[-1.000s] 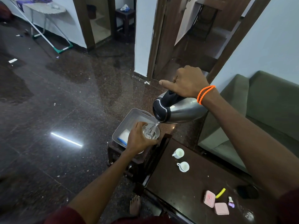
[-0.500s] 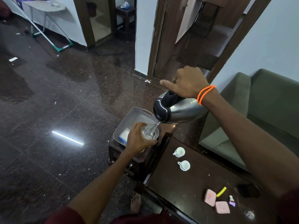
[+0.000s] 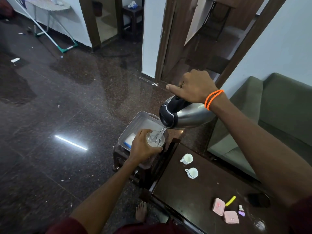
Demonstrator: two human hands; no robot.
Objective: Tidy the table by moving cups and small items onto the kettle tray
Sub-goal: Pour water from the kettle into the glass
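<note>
I see two small white cups: far one [image 3: 187, 158] and near one [image 3: 192, 172], upright, handles to the left, close together on dark table [image 3: 194, 196]. Two pink cases [image 3: 219, 206] [image 3: 231, 217], yellow stick [image 3: 230, 200] and tiny purple-white item [image 3: 241, 210] at the near end. Grey perforated tray [image 3: 135, 123] on a side stool beyond.

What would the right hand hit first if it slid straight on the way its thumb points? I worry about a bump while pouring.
The right hand, gripping the kettle, has its thumb pointing left over bare floor. That way looks free as far as the picture shows, though depth is hard to judge. The glass and tray lie lower.
</note>
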